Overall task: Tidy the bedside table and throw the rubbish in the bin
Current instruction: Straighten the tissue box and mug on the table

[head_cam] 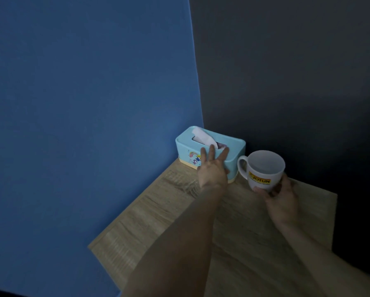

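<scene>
- A person's left hand (pixel 211 168) presses flat against the front face of a pale blue tissue box (pixel 209 146) in the far corner of the wooden bench (pixel 254 243), where a blue wall (pixel 83 103) meets a dark wall (pixel 297 71).
- The left fingers (pixel 211 151) are spread open and laid over the box's upper front edge, touching it rather than closing round it; a white tissue (pixel 201 136) pokes up from the slot just beyond the fingertips.
- The box's long axis runs along the far edge of the bench, from the blue wall toward the dark wall, so it lies crosswise to the reaching forearm.
- The right hand (pixel 280 200) grips a white mug (pixel 263 170) low on its body, fingers curled round the base. The mug is tilted toward the camera, its handle pointing at the box; whether its foot rests on the bench cannot be told.
- Mug and box sit just beside each other; the left hand is plainly the nearer one to the box.
- The likely step is squaring the box into the corner, then standing the mug next to it. No rubbish or bin shows here.
</scene>
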The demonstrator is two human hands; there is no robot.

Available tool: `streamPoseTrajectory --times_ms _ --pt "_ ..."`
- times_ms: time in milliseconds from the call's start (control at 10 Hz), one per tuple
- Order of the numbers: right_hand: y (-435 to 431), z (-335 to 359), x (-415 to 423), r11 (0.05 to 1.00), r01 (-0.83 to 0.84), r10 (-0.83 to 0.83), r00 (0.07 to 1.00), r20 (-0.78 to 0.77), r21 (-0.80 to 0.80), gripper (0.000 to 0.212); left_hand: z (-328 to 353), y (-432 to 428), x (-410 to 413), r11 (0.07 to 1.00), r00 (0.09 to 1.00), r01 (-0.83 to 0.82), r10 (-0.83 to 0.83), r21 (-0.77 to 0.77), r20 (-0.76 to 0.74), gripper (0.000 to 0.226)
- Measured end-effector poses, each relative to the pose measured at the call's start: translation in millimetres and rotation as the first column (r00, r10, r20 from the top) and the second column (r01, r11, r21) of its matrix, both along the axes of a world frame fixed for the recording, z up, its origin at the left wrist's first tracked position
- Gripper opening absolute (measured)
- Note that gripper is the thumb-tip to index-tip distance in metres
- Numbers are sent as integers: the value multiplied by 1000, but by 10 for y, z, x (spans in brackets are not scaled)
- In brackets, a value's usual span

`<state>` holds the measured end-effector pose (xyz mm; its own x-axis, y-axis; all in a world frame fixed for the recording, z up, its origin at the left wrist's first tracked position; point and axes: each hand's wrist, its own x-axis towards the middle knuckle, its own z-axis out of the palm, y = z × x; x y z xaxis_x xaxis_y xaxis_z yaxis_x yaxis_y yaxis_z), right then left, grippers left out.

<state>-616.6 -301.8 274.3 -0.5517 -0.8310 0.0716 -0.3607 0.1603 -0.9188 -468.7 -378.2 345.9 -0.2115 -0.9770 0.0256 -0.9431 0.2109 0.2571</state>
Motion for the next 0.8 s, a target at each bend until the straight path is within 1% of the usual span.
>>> streamPoseTrajectory --times_ms 100,300,400,500,600,700,800 --pt "-28 35 49 998 54 -54 999 -4 -9 84 -16 -17 -5 1000 1000 11 -11 -1 6 69" --pt "-6 92 128 995 85 -86 996 -8 -55 81 -18 -77 9 1000 999 25 -25 -13 21 68" --pt "6 98 105 992 116 -118 992 -41 -56 84 38 -83 18 998 998 64 -64 22 1 65" --pt "8 71 105 991 123 -126 991 -54 -57 85 -29 52 117 994 943 67 -90 -83 -320 67" --pt "-21 49 119 993 115 -118 989 -95 -38 85 -172 163 253 972 869 38 -147 -233 -473 74" --pt "-29 59 131 992 126 -121 979 -161 19 82 -418 308 487 976 868 58 -152 -208 -472 86" --pt "-9 82 181 980 189 -170 955 -243 59 82 -492 374 622 994 878 102 -113 -50 -464 86"
